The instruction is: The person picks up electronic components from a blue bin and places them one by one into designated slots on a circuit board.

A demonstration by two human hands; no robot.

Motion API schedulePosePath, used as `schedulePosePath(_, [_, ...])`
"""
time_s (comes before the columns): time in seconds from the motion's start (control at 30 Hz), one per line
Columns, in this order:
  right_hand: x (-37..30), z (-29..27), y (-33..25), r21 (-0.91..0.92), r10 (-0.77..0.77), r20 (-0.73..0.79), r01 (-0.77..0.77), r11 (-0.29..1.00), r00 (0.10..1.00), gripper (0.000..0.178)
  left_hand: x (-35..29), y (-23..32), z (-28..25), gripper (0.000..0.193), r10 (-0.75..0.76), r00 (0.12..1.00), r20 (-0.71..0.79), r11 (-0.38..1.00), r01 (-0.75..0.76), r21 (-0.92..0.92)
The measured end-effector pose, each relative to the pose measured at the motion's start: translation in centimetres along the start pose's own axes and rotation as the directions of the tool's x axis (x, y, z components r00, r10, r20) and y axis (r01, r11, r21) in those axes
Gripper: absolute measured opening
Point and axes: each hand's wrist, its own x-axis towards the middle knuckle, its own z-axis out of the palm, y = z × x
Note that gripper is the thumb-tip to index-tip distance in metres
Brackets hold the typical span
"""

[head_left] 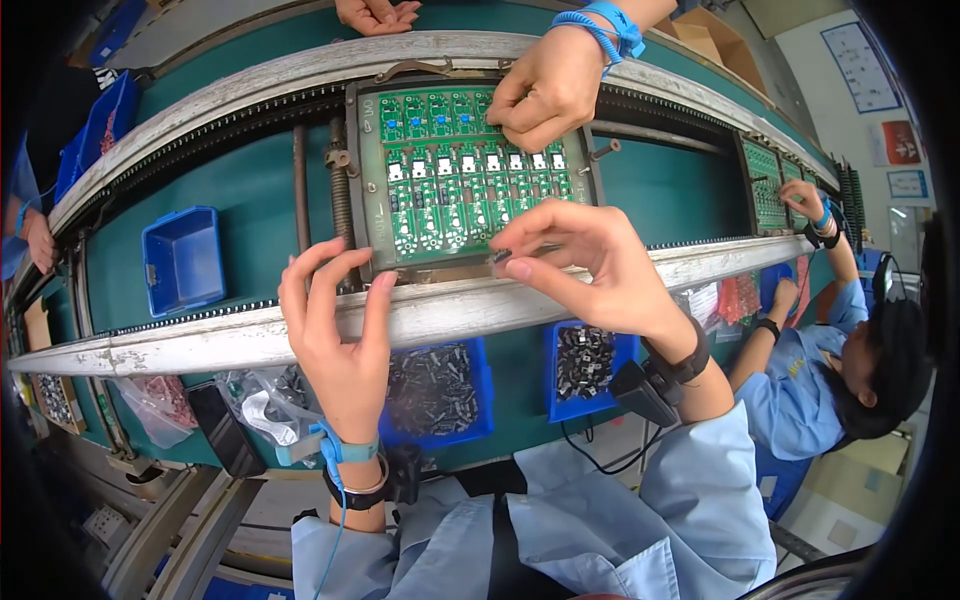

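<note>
My right hand (610, 270) pinches a small black electronic component (502, 257) between thumb and forefinger, just above the near edge of a green circuit board panel (480, 190). The panel lies in a dark carrier frame (368, 215) between the conveyor rails. It carries rows of white parts and a few blue ones along its far side. My left hand (345, 350), its fingers spread, is over the near rail by the carrier's near left corner; nothing shows in it. Opposite me, a co-worker's hand (550, 95) is closed over the panel's far right part.
Blue bins of black components (435, 390) (585, 362) stand below the near rail (450, 312). An empty-looking blue bin (183, 262) sits between the rails at left. A phone (225, 430) lies by plastic bags (270, 405). At right, another person (800, 390) works at further boards (765, 185).
</note>
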Motion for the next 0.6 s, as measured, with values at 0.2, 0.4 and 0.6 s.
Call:
schedulePosePath(0.2, [0.5,-0.6,1.0,-0.086,0.078,-0.034,-0.080,0.993,0.996,0.018,-0.3,-0.8,0.9,0.036,0.008,0.997,-0.083,0.990,0.003,0.142])
schedulePosePath(0.4, [0.5,-1.3,0.5,-0.179,0.095,-0.159,-0.123,0.976,0.983,0.017,0.6,-0.4,1.5,0.042,0.103,0.993,0.051,0.973,-0.111,0.201])
schedulePosePath(0.6, [3.3,-1.0,2.8,-0.615,-0.165,0.005,0.133,0.778,0.986,0.015,-0.8,-0.9,0.5,0.044,0.060,0.990,0.130,0.920,-0.105,0.379])
